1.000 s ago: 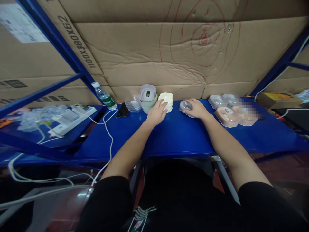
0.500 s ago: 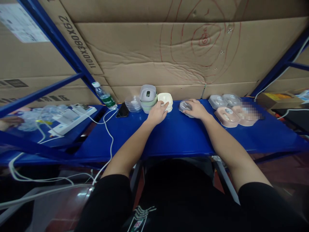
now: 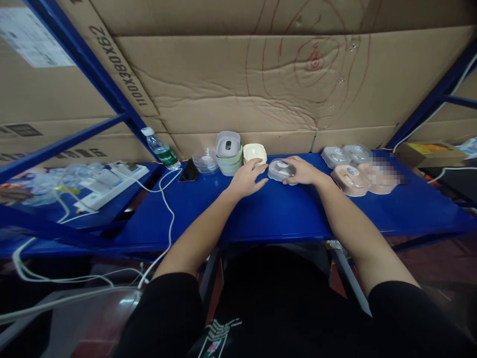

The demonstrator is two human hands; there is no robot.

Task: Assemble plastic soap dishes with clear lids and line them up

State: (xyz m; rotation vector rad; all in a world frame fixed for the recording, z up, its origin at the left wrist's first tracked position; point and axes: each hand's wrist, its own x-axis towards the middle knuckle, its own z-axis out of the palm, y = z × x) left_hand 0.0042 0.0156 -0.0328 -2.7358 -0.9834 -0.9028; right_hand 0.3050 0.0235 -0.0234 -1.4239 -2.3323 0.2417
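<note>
My right hand [image 3: 302,170] is closed round the right side of a grey box with a clear lid [image 3: 278,169], low over the blue table. My left hand [image 3: 247,179] has its fingers spread in front of a stack of cream trays [image 3: 255,150], partly covering it; nothing shows in its grasp. Left of the cream stack stands a stack of grey and green containers [image 3: 228,152], the top one with an oval hole. Clear plastic lids [image 3: 205,162] lie nested beside that stack.
Several lidded boxes, grey [image 3: 336,156] and pink [image 3: 349,180], sit at the right. At the left are a phone [image 3: 189,171], a water bottle [image 3: 162,149], a white cable [image 3: 172,209] and a power strip [image 3: 112,189]. Another person's hand [image 3: 13,195] is at the far left. Cardboard backs the table.
The grey box has shifted left and slightly nearer with my right hand. My left hand has drawn back from the cream trays, a little right and towards me, its fingers spreading.
</note>
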